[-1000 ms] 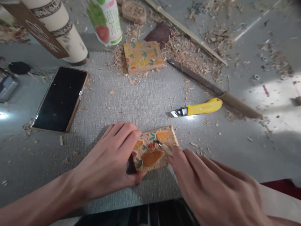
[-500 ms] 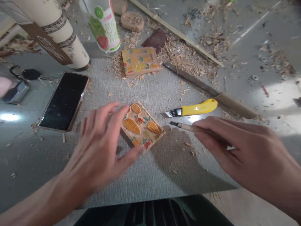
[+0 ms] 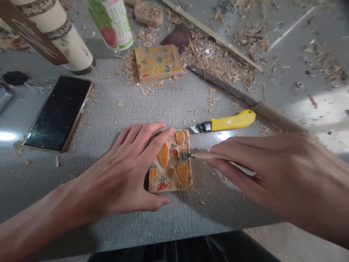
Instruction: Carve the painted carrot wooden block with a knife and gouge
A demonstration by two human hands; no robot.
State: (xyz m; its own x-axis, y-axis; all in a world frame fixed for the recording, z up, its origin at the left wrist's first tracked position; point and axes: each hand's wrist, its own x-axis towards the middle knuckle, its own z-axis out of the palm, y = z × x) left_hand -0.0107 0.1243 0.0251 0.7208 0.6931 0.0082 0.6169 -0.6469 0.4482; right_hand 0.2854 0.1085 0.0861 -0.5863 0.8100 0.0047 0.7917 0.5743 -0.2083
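We have turned the painted wood block (image 3: 171,162) and pinned it flat on the table (image 3: 191,214) again; left hand (image 3: 128,174) fingers spread on it, right hand (image 3: 275,174) fingers clamped on carving tool (image 3: 207,156), tip now back at its right edge.

A black flat phone (image 3: 57,113) lies on the grey tabletop (image 3: 152,105). A yellow-handled cutter knife (image 3: 226,122) lies near a long wooden-handled chisel (image 3: 245,100). Wood shavings (image 3: 215,62) surround a second painted wooden block (image 3: 158,63).
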